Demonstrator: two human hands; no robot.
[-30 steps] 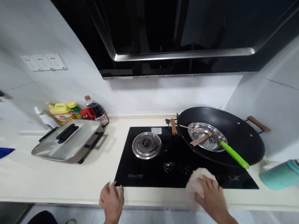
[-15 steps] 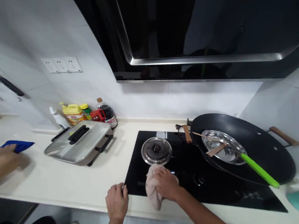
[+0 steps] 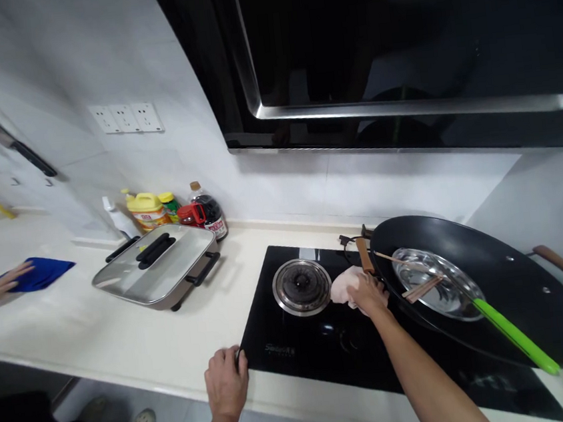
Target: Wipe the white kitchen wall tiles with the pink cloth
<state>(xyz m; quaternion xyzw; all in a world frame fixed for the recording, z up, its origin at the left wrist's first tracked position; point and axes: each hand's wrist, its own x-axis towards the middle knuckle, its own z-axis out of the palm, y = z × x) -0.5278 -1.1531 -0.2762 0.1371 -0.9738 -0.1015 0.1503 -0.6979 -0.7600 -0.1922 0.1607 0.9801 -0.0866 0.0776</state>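
Note:
My right hand (image 3: 369, 294) presses a pale pink cloth (image 3: 348, 284) onto the black glass cooktop (image 3: 295, 344), fingers closed over it. The cloth lies between the round burner (image 3: 302, 287) and the large black wok (image 3: 469, 231). My left hand (image 3: 226, 381) rests on the counter at the cooktop's front left corner. Its fingers are bent and lightly apart, holding nothing that I can see. In the wok sit a shiny metal bowl (image 3: 452, 300), wooden chopsticks (image 3: 423, 288) and a utensil with a green handle (image 3: 516, 335).
An electric pan (image 3: 200, 250) with a glass lid stands left on the counter (image 3: 184, 342). Behind it are a yellow jug (image 3: 148, 210) and a dark sauce bottle (image 3: 210, 212). At far left, another person's hand (image 3: 5, 284) lies on a blue cloth (image 3: 41, 273). The range hood (image 3: 377, 117) overhangs the cooktop.
My right hand has moved the pink cloth from the cooktop's front edge back and rightward, beside the wok. My left hand has stayed at the corner. The whole view has shifted slightly.

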